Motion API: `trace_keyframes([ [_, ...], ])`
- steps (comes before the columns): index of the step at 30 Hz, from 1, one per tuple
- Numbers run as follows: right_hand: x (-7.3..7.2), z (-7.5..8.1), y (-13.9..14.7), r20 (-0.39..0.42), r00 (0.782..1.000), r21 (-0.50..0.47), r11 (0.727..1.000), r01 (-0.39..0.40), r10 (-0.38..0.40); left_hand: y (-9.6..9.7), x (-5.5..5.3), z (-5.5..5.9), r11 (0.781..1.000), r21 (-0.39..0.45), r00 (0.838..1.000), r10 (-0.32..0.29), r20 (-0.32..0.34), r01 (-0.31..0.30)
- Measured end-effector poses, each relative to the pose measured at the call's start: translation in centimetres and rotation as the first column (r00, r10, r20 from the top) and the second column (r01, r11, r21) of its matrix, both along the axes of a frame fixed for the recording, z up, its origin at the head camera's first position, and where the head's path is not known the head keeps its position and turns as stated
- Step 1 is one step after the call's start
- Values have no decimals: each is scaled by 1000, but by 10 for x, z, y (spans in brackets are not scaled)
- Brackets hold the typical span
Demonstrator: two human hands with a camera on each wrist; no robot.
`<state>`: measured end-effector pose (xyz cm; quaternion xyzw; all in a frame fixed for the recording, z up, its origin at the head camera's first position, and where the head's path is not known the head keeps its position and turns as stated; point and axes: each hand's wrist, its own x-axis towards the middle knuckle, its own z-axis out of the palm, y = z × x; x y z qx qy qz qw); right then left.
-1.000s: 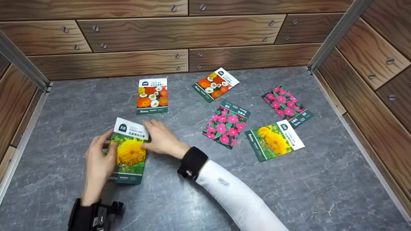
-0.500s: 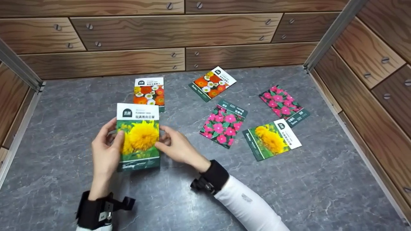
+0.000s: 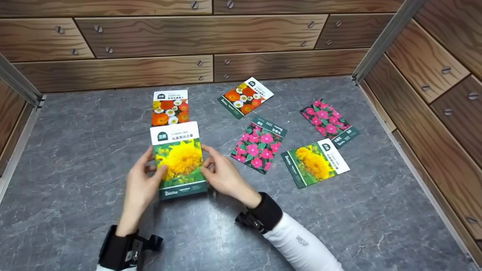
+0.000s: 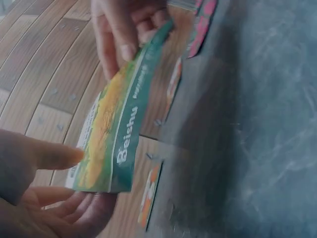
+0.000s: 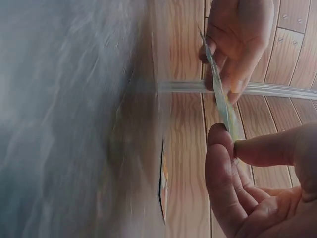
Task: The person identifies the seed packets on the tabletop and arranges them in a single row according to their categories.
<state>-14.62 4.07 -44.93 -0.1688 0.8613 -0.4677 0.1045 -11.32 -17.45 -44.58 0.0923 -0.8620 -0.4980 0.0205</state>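
Note:
A yellow-flower seed packet (image 3: 180, 162) is held above the table between both hands. My left hand (image 3: 142, 184) pinches its left edge, thumb on the front and fingers behind. On the opposite edge my right hand (image 3: 225, 175) pinches it between thumb and fingers, as the right wrist view also shows. In the left wrist view the packet (image 4: 111, 129) looks slightly bowed and stands off the surface. Just beyond its top edge lies an orange-and-white flower seed packet (image 3: 170, 109), its lower part hidden behind the held one.
On the grey marbled table (image 3: 241, 233) to the right lie another orange-flower packet (image 3: 246, 98), two pink-flower packets (image 3: 258, 145) and a second yellow-flower packet (image 3: 315, 163). Wood-patterned walls (image 3: 150, 37) close off the back and sides.
Both hands have lifted the yellow-flower packet off the table and carried it rightward. My right hand shifted from its upper corner to lower on its right edge. The other packets stay put.

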Motion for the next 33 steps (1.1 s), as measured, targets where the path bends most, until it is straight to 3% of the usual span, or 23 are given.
trace_keyframes([
  [7,7,-4,-1,-73,997,87,996,7,0,1,2,-1,983,-160,995,-89,35,93],
  [11,12,-7,-6,-92,993,218,975,-50,72,-6,4,1,956,-243,985,-151,83,167],
  [14,15,-8,-9,-78,988,324,940,-104,136,-14,5,2,929,-288,970,-200,139,233],
  [18,18,-10,-11,-23,984,431,890,-151,178,-20,6,0,881,-338,937,-262,232,330],
  [22,21,-11,-13,5,981,543,823,-167,195,-17,7,-7,840,-392,919,-281,277,375],
  [25,23,-12,-14,-24,976,609,777,-158,218,-11,9,-13,823,-436,927,-273,258,364],
  [28,23,-12,-14,-98,959,647,749,-142,266,-7,11,-15,808,-479,940,-287,186,342],
  [31,21,-12,-12,-164,917,678,717,-163,364,-6,13,-17,776,-506,923,-359,134,376],
  [33,20,-12,-9,-164,885,696,687,-209,436,-8,13,-17,746,-509,897,-416,146,429],
])
